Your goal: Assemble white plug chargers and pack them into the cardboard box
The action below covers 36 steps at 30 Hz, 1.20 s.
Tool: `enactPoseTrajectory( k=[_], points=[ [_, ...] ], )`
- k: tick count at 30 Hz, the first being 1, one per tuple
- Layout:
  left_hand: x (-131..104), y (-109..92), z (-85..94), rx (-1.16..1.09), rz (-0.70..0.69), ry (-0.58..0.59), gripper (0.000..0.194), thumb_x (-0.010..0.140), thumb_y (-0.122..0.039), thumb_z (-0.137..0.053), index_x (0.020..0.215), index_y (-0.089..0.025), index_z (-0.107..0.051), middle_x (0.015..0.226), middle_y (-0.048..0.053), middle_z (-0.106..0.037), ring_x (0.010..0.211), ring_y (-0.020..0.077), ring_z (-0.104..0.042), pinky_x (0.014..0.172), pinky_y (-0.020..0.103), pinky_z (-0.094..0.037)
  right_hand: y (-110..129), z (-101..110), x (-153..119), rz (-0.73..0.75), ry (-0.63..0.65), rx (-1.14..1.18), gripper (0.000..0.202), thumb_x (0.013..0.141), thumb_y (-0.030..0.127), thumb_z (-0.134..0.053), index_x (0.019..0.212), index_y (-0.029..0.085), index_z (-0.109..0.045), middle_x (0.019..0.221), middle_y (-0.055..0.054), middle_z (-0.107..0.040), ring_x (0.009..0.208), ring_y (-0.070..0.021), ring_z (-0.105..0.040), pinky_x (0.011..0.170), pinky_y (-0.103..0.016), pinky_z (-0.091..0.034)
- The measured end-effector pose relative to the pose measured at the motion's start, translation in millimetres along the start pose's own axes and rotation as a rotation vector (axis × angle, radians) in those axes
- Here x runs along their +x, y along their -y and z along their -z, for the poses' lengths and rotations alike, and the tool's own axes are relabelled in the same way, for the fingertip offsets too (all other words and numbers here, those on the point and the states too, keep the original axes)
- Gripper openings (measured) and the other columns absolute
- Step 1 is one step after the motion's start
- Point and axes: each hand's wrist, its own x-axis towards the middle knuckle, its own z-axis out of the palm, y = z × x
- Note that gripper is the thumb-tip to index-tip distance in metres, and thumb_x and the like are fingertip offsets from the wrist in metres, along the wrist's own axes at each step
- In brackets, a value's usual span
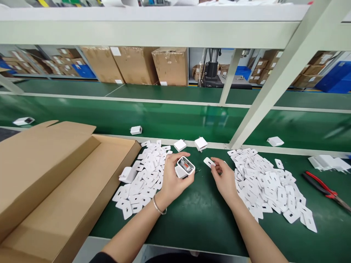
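Item 1: white charger housing (189, 163), above the middle of the green desk (197, 223), grasped between the thumb and fingers of the left hand (174, 178). Open end faces the camera; metallic and orange-red parts show inside, too small to identify. A white surface just below the opening may be the housing's own side or a second piece; cannot tell. Part of the housing is hidden by the hand.

Item 2: white slotted plate (208, 162), pinched by one end in the fingers of the right hand (225, 179), near the housing but apart from it. The gripped end is covered.

Item 3: two heaps of similar plates, left heap (148, 168) and right heap (270, 186); overlapping, lower layers hidden. The right forearm covers part of the right heap.

Item 4: white adapter (127, 175) beside the left heap, partly buried.

Item 5: pliers (325, 188), red and black handles; tip cut off by the right edge.

Item 6: open carton (116, 173), cut off at left and below.

Item 7: closed cardboard boxes (170, 65) behind the desk, bearing white labels (115, 51); any writing illegible at this size. Brand marks on the adapter and pliers cannot be made out.
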Motion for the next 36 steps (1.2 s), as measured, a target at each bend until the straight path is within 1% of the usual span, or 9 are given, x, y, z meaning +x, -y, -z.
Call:
enactPoseTrajectory(
  k=[4, 6, 10, 13, 17, 21, 26, 32, 36],
  points=[
    [-5, 5, -1.9, 0.107, -0.024, 0.053, 0.046, 0.086, -0.021, -0.070, 0.129, -0.024, -0.053, 0.109, 0.006, -0.064, 0.103, 0.0244, -0.062, 0.089, 0.039, -0.053, 18, 2, -4, -0.081, -0.026, 0.476, 0.029, 0.096, 0.041, -0.066, 0.117, 0.023, -0.070, 0.091, -0.002, -0.068, 0.073, -0.0158, -0.065, 0.072, -0.032, -0.059],
    [-7, 8, -3.8, 0.167, -0.054, 0.083, 0.046, 0.088, -0.020, -0.068, 0.130, -0.024, -0.051, 0.107, 0.006, -0.064, 0.102, 0.0250, -0.059, 0.087, 0.039, -0.050, 26, 3, -6, -0.091, 0.011, 0.594, 0.027, 0.093, 0.043, -0.071, 0.112, 0.024, -0.072, 0.089, -0.001, -0.067, 0.070, -0.0150, -0.063, 0.070, -0.032, -0.058],
    [-12, 12, -10.9, 0.307, -0.104, 0.119, 0.033, 0.090, -0.018, -0.065, 0.119, -0.022, -0.050, 0.114, 0.009, -0.060, 0.104, 0.0268, -0.054, 0.087, 0.039, -0.047, 35, -1, -11, -0.114, 0.118, 0.751, 0.023, 0.090, 0.042, -0.078, 0.106, 0.025, -0.077, 0.082, 0.000, -0.066, 0.066, -0.0134, -0.059, 0.067, -0.031, -0.054],
    [-16, 14, -17.0, 0.371, -0.146, 0.157, 0.033, 0.089, -0.017, -0.063, 0.119, -0.020, -0.050, 0.116, 0.012, -0.057, 0.102, 0.0278, -0.052, 0.087, 0.040, -0.046, 38, -7, -17, -0.120, 0.181, 0.803, 0.020, 0.090, 0.042, -0.079, 0.103, 0.027, -0.080, 0.080, 0.001, -0.064, 0.063, -0.0117, -0.057, 0.064, -0.029, -0.052],
    [-22, 13, -20.5, 0.322, -0.212, 0.224, 0.040, 0.088, -0.023, -0.061, 0.126, -0.016, -0.047, 0.118, 0.015, -0.055, 0.105, 0.0301, -0.050, 0.088, 0.044, -0.045, 42, -11, -23, -0.105, 0.199, 0.817, 0.019, 0.088, 0.043, -0.082, 0.099, 0.027, -0.081, 0.086, 0.001, -0.058, 0.062, -0.0093, -0.054, 0.060, -0.028, -0.051],
    [-25, 13, -18.5, 0.196, -0.265, 0.300, 0.034, 0.101, -0.033, -0.043, 0.129, -0.015, -0.043, 0.118, 0.016, -0.053, 0.109, 0.0313, -0.048, 0.089, 0.047, -0.042, 44, -10, -26, -0.143, 0.204, 0.845, 0.022, 0.086, 0.041, -0.084, 0.100, 0.026, -0.075, 0.082, 0.003, -0.056, 0.060, -0.0085, -0.053, 0.056, -0.024, -0.049],
    [-30, 12, -17.8, 0.124, -0.116, 0.267, 0.037, 0.111, -0.045, -0.023, 0.126, -0.020, -0.046, 0.118, 0.012, -0.052, 0.105, 0.0274, -0.045, 0.092, 0.045, -0.041, 47, -5, -27, -0.156, 0.251, 0.890, 0.024, 0.087, 0.040, -0.084, 0.100, 0.025, -0.070, 0.078, 0.005, -0.054, 0.059, -0.0077, -0.052, 0.057, -0.023, -0.046],
    [-29, 11, -19.0, 0.136, -0.129, 0.198, 0.034, 0.112, -0.043, -0.024, 0.122, -0.020, -0.047, 0.117, 0.011, -0.054, 0.103, 0.0257, -0.046, 0.090, 0.042, -0.040, 45, -2, -23, -0.174, 0.325, 0.977, 0.021, 0.089, 0.039, -0.082, 0.095, 0.024, -0.070, 0.077, 0.006, -0.054, 0.056, -0.0069, -0.051, 0.057, -0.025, -0.041],
    [-29, 7, -18.2, 0.208, -0.192, 0.131, 0.031, 0.111, -0.040, -0.029, 0.120, -0.020, -0.050, 0.117, 0.012, -0.054, 0.103, 0.0256, -0.047, 0.090, 0.041, -0.040, 43, 1, -21, -0.103, 0.354, 0.927, 0.018, 0.091, 0.037, -0.080, 0.092, 0.023, -0.070, 0.080, 0.004, -0.053, 0.059, -0.0074, -0.051, 0.059, -0.026, -0.040]
  ],
)
